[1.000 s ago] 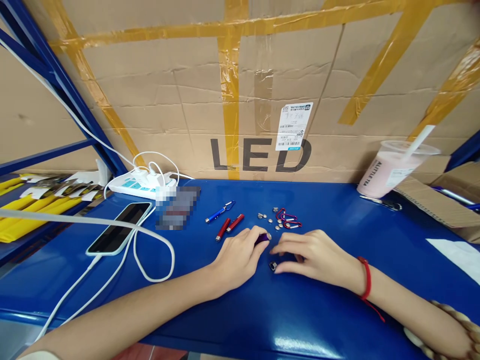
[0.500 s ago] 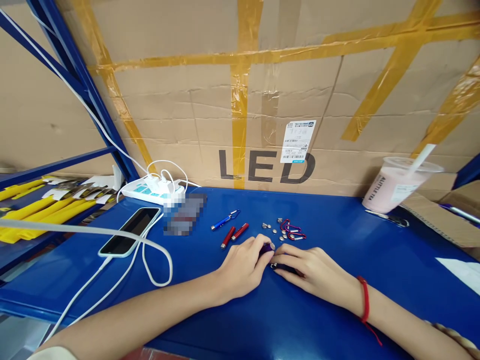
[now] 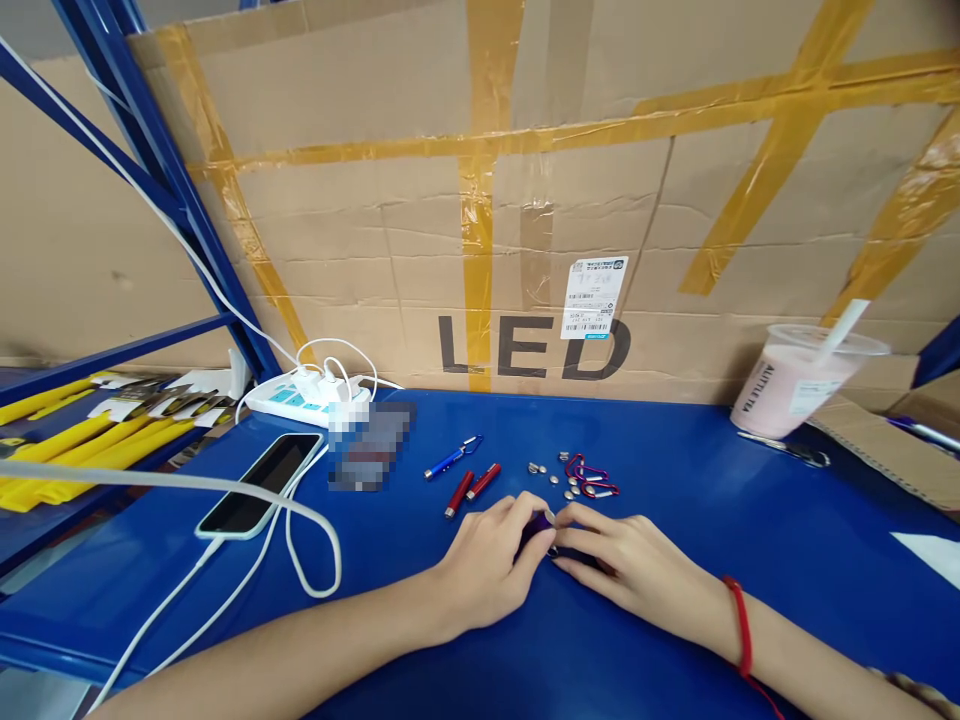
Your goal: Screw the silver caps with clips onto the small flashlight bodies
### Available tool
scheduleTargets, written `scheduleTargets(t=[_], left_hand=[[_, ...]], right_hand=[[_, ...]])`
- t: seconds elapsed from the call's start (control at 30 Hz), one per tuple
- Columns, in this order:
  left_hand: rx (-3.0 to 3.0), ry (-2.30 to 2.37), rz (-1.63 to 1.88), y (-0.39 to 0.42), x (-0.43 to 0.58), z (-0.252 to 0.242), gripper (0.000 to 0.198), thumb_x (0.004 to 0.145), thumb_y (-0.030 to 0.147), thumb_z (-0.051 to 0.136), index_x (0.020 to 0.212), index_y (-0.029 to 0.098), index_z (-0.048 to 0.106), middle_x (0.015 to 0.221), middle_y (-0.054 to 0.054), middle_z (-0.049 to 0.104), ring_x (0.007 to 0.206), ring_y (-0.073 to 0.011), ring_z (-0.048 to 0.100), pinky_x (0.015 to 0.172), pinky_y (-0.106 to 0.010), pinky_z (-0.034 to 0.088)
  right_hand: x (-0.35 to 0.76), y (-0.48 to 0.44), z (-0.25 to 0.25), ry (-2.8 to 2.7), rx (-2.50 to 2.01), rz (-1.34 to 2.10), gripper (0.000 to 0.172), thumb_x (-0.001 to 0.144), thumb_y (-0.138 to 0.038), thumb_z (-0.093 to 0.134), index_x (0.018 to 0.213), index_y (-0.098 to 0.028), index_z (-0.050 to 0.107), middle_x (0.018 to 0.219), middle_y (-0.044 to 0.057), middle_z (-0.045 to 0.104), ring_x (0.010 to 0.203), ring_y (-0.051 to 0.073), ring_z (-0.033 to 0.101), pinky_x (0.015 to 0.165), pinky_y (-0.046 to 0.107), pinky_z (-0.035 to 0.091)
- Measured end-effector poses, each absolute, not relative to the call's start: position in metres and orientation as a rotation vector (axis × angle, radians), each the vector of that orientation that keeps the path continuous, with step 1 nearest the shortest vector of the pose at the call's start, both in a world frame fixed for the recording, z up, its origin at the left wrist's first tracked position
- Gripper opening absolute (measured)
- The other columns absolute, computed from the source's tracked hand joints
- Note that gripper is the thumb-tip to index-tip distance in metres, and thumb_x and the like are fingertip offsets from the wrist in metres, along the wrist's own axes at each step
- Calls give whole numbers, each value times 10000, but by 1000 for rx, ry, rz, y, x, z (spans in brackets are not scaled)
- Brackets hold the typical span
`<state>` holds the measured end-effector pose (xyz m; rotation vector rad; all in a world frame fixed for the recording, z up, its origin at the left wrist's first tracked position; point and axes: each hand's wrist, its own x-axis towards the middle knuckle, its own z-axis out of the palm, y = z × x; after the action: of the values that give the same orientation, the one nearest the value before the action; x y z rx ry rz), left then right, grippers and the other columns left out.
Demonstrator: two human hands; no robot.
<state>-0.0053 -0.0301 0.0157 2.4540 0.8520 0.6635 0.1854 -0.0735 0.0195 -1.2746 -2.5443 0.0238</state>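
My left hand (image 3: 499, 565) is closed round a purple mini flashlight (image 3: 534, 527), whose silver end peeks out between thumb and forefinger. Against that end press the fingertips of my right hand (image 3: 626, 565), curled over a small dark, shiny piece that they mostly hide. Just beyond the hands lie two red mini flashlights (image 3: 471, 492) and a blue mini flashlight (image 3: 448, 462) with a clip on its end. To their right are several small silver button cells (image 3: 553, 479) beside red and purple carabiner clips (image 3: 589, 478).
A phone (image 3: 262, 487) with a white cable lies at left, near a power strip (image 3: 300, 398). A drink cup (image 3: 799, 380) stands at the right back, keys (image 3: 787, 450) beside it. A large cardboard box (image 3: 375, 250) walls off the back of the blue table (image 3: 645, 660).
The view has tilted up slightly, so everything sits lower in the picture. Both hands keep their grip at the flashlight's end, with only slight finger movement.
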Motion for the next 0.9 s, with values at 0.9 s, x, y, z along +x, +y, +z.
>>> scheduleTargets(t=[0.9], left_hand=[[2522,837,663,-29,-4,15,142,925,287,359,973,212,470,842,-3,604,739,-154,585,618,-253,409]], right_hand=[[185,-72,18,-2565,-1331,79,262,950,-275,343,990,-219,596,1062,42,584,691,116,633,574,229,475]])
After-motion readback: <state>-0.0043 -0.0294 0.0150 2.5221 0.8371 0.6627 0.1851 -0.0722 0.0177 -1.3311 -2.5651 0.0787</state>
